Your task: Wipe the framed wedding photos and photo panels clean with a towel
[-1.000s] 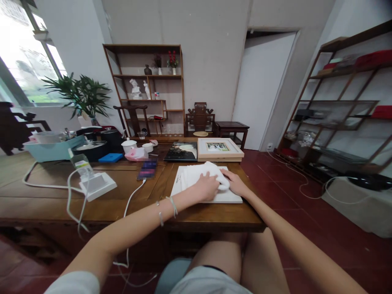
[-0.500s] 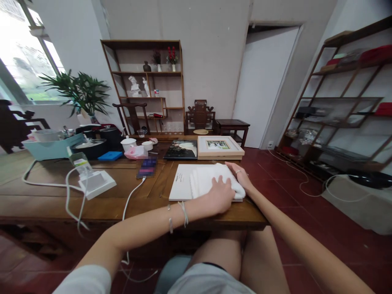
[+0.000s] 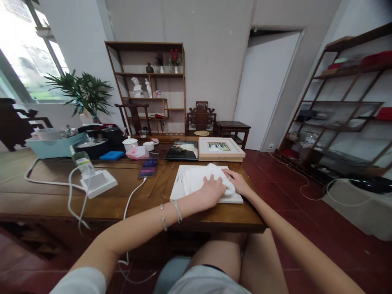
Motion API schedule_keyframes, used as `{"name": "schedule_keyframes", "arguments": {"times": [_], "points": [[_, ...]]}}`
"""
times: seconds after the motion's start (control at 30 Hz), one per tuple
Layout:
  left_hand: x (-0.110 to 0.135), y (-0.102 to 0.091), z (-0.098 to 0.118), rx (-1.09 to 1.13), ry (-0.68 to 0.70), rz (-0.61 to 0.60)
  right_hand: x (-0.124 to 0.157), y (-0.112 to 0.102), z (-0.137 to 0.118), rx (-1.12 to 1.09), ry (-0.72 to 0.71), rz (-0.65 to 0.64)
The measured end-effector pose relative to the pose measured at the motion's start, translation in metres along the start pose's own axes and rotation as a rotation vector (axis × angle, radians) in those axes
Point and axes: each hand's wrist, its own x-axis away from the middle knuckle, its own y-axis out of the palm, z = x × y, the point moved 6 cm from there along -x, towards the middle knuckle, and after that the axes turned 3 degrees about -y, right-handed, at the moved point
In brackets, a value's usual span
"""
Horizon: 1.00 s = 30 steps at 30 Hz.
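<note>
A folded white cloth (image 3: 203,178) lies on a flat white board (image 3: 180,183) at the near right of the wooden table (image 3: 92,204). My left hand (image 3: 213,191) presses down on the cloth's near side, fingers together and curled over it. My right hand (image 3: 237,182) rests on the cloth's right end, fingers flat against it. Thin bracelets circle my left wrist.
Behind the board lie a framed picture (image 3: 221,148) and a dark photo book (image 3: 183,150). A phone (image 3: 148,168) with a white cable, a white charger block (image 3: 98,182), a teal tray (image 3: 53,146), pots and cups fill the table's left. Shelving stands at the right wall.
The cloth and both hands slid right to the board's edge half a second ago, then came back left toward the board's middle.
</note>
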Motion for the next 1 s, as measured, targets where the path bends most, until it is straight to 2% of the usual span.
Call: {"name": "schedule_keyframes", "arguments": {"times": [0.17, 0.27, 0.33, 0.47, 0.63, 0.73, 0.8, 0.9, 1.0], "points": [[-0.042, 0.014, -0.039, 0.008, -0.085, 0.077, 0.001, 0.003, -0.009, 0.085, -0.074, -0.066], [-0.051, 0.021, -0.047, -0.007, -0.079, 0.112, 0.001, 0.004, -0.01, 0.118, -0.072, -0.062], [-0.049, 0.022, -0.045, -0.025, -0.057, 0.118, 0.001, 0.004, -0.009, 0.112, -0.064, -0.043], [-0.024, 0.019, -0.024, -0.066, 0.01, 0.097, 0.001, 0.007, -0.005, 0.059, -0.069, -0.044], [0.036, 0.005, 0.018, -0.116, 0.141, 0.04, 0.0, 0.008, 0.004, 0.07, -0.025, -0.032], [0.065, -0.011, 0.024, -0.004, 0.247, 0.042, 0.0, 0.008, 0.006, 0.074, -0.026, -0.016], [0.07, -0.023, 0.01, 0.09, 0.252, 0.095, 0.0, 0.008, 0.005, 0.093, -0.03, -0.008], [0.059, -0.035, -0.033, 0.126, 0.124, 0.187, 0.001, 0.008, 0.003, 0.134, -0.026, -0.009], [0.039, -0.033, -0.077, 0.062, 0.006, 0.267, 0.001, 0.008, 0.001, 0.157, -0.015, -0.012]]}}
